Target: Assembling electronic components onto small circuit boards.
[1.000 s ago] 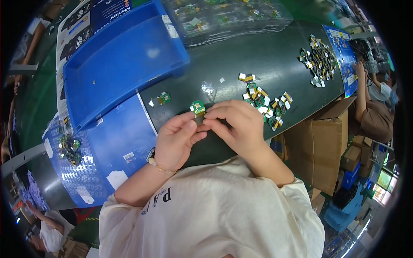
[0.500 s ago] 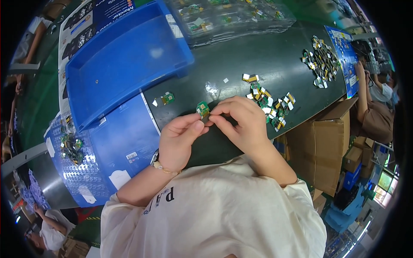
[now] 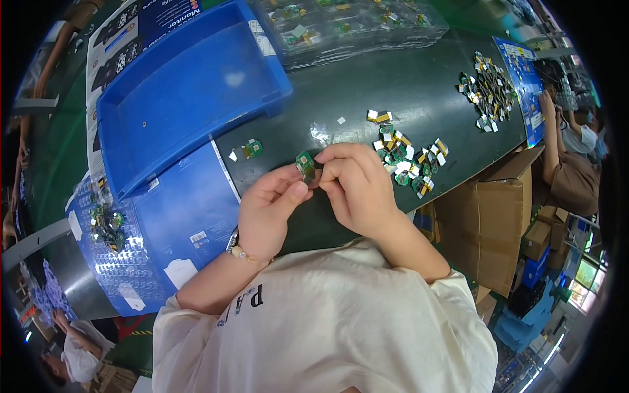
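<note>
Between my two hands is a small green circuit board (image 3: 304, 162) with a ribbon tail, held over the dark green table. My left hand (image 3: 268, 203) pinches its lower side between thumb and fingers. At its right side, the fingertips of my right hand (image 3: 357, 187) are closed against the tail; whether something else is in them is too small to make out. A single board with a white tab (image 3: 251, 149) lies just beyond my left hand. To the right of my right hand is a loose pile of similar boards (image 3: 400, 157) with white tabs and amber ribbons.
A blue plastic bin (image 3: 190, 85) stands at the far left on blue printed sheets (image 3: 190, 216). Stacked clear trays (image 3: 354, 39) hold boards at the back. Another board pile (image 3: 488, 92) lies far right. A cardboard box (image 3: 485, 223) stands beside the table; people work at both sides.
The board has tilted and shifted slightly left. My right hand has moved a little left and its fingers have curled closer to the board.
</note>
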`<state>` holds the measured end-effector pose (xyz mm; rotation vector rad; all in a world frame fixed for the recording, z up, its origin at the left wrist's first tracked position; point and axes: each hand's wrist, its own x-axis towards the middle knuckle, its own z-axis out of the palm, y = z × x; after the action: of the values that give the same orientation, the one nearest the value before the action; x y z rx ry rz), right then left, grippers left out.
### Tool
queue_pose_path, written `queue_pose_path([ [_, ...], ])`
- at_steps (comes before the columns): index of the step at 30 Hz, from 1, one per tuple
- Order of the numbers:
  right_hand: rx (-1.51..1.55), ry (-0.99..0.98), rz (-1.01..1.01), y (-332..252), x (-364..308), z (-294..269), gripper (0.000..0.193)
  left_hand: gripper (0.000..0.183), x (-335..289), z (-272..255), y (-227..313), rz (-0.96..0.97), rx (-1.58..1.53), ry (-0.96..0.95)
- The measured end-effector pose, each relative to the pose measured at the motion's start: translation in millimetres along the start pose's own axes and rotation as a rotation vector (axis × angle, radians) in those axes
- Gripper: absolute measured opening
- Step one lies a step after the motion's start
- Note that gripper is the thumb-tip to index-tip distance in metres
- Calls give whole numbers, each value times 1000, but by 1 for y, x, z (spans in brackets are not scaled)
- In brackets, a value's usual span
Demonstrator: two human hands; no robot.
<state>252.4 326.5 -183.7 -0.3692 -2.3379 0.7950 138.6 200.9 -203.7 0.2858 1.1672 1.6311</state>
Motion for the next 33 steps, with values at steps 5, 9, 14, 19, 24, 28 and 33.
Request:
queue_pose_path([
  [5, 19, 10, 20, 3, 0, 0, 15, 25, 3, -2, 0, -42, -160, 21],
  [9, -119, -17, 95, 25, 22, -5, 13, 24, 2, -2, 1, 6, -193, 69],
  [14, -292, -183, 86, 49, 37, -3, 16, 24, 3, -3, 2, -12, -244, 86],
  [19, -387, -158, 146, 42, 40, 6, 20, 24, 4, -5, 3, 4, -310, 50],
  [24, -367, -86, 192, 33, 35, 9, 33, 22, 5, -6, 2, -27, -335, 65],
  [28, -293, -73, 199, 30, 34, -6, 39, 20, 4, -12, 3, -77, -315, 34],
  [33, -375, 118, 321, 51, 22, -59, 21, 20, 3, -16, 7, -44, -470, 8],
])
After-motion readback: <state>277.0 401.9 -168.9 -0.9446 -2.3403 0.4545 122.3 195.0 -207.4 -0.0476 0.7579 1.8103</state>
